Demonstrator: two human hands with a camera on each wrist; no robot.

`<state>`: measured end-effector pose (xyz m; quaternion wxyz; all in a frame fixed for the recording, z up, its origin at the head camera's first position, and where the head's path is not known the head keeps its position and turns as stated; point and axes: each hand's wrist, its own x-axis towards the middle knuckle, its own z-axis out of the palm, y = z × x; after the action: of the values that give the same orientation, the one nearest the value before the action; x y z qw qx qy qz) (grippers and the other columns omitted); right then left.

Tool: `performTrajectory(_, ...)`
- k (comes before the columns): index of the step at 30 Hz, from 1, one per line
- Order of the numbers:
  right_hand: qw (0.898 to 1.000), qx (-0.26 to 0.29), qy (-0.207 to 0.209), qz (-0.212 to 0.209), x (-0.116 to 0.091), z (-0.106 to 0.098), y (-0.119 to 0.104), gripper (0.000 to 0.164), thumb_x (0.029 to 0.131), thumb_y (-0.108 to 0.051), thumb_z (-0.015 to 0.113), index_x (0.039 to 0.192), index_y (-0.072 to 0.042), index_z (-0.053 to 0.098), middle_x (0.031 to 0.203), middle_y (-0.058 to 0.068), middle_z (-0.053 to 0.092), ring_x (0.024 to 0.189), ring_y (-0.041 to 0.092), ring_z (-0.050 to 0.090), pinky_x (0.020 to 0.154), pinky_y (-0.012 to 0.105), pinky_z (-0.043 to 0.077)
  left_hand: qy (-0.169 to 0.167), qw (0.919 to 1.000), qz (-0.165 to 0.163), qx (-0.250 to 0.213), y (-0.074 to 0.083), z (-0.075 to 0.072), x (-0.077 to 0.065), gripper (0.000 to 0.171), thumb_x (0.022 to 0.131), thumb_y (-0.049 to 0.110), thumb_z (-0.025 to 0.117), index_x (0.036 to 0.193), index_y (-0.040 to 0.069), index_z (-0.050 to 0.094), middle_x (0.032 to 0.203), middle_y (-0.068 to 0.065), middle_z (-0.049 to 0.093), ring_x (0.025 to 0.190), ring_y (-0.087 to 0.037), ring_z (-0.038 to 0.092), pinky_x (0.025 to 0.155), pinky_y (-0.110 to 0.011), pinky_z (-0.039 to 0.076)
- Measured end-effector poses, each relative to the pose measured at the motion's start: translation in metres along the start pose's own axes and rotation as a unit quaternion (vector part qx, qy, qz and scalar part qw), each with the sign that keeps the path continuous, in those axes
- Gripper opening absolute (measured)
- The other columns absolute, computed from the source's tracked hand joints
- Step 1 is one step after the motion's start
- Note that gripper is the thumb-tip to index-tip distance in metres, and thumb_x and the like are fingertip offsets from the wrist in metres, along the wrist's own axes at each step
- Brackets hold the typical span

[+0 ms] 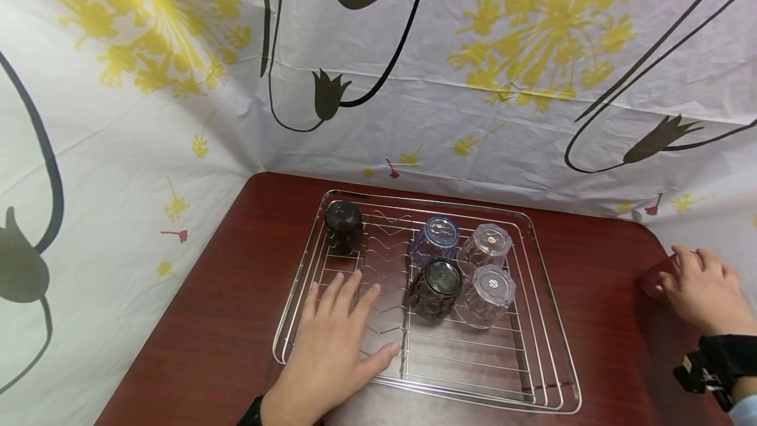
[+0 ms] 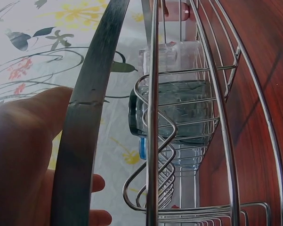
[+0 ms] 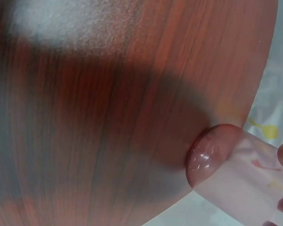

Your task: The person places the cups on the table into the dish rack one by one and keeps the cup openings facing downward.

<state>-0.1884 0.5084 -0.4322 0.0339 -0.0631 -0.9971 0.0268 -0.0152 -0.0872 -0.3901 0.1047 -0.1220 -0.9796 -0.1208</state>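
My left hand [image 1: 325, 347] hovers over the near left part of a wire dish rack [image 1: 461, 394], fingers straight and spread, holding nothing. In the left wrist view its fingers [image 2: 98, 182] show beside a metal strip. My right hand [image 1: 706, 288] grips a translucent pink cup [image 1: 653, 280] at the table's right edge. The right wrist view has the pink cup [image 3: 235, 169] with its rounded end by the wood and fingertips at its other end. Upside down in the rack are a black glass [image 1: 345, 229], a blue-rimmed glass [image 1: 434, 242], a smoky dark glass [image 1: 434, 291] and two clear glasses [image 1: 486, 245].
The rack stands on a dark red wooden table [image 1: 213, 321] with rounded corners. A wavy wire divider [image 1: 387, 268] runs through its left half. White cloth [image 1: 378, 130] with yellow and dark flower prints hangs close around the table's back and sides.
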Motion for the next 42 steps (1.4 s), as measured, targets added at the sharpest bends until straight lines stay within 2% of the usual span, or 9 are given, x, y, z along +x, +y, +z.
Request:
performTrajectory(10, 1.0, 0.008, 0.008, 0.004, -0.005, -0.002, -0.004, 0.064, 0.1, -0.007, 0.05, 0.152, 0.009, 0.015, 0.152, 0.044, 0.004, 0.139, 0.066, 0.004, 0.112, 0.073, 0.008, 0.004, 1.0, 0.003, -0.002, -0.001, -0.001, 0.001, 0.081, 0.083, 0.072, 0.061, 0.145, 0.021, 0.052, 0.151, -0.012, 0.048, 0.141, -0.036, 0.042, 0.114, -0.067, 0.026)
performTrajectory(23, 0.998, -0.008, 0.041, -0.053, -0.009, -0.011, -0.014, 0.059, 0.097, -0.007, 0.052, 0.146, 0.011, 0.024, 0.144, 0.046, 0.019, 0.136, 0.06, 0.016, 0.112, 0.072, 0.009, -0.001, 1.0, 0.003, 0.002, 0.0, -0.003, 0.004, 0.082, 0.082, 0.073, 0.06, 0.146, 0.022, 0.051, 0.152, -0.011, 0.046, 0.141, -0.036, 0.042, 0.114, -0.066, 0.027)
performTrajectory(34, 0.992, -0.01, 0.073, -0.102, -0.022, -0.027, -0.035, 0.058, 0.093, -0.007, 0.06, 0.141, 0.009, 0.032, 0.142, 0.042, 0.025, 0.128, 0.061, 0.024, 0.11, 0.071, 0.011, -0.012, 0.9999, -0.002, 0.002, 0.001, -0.005, 0.007, 0.083, 0.081, 0.074, 0.06, 0.146, 0.023, 0.05, 0.153, -0.011, 0.045, 0.142, -0.036, 0.041, 0.115, -0.066, 0.025)
performTrajectory(42, 0.981, -0.005, 0.12, -0.15, -0.039, -0.048, -0.055, 0.057, 0.089, -0.01, 0.062, 0.14, 0.003, 0.038, 0.14, 0.039, 0.034, 0.122, 0.063, 0.029, 0.108, 0.071, 0.017, -0.016, 0.9999, -0.004, -0.004, 0.001, -0.005, 0.009, 0.083, 0.081, 0.075, 0.06, 0.146, 0.023, 0.051, 0.153, -0.01, 0.046, 0.142, -0.035, 0.041, 0.115, -0.066, 0.026)
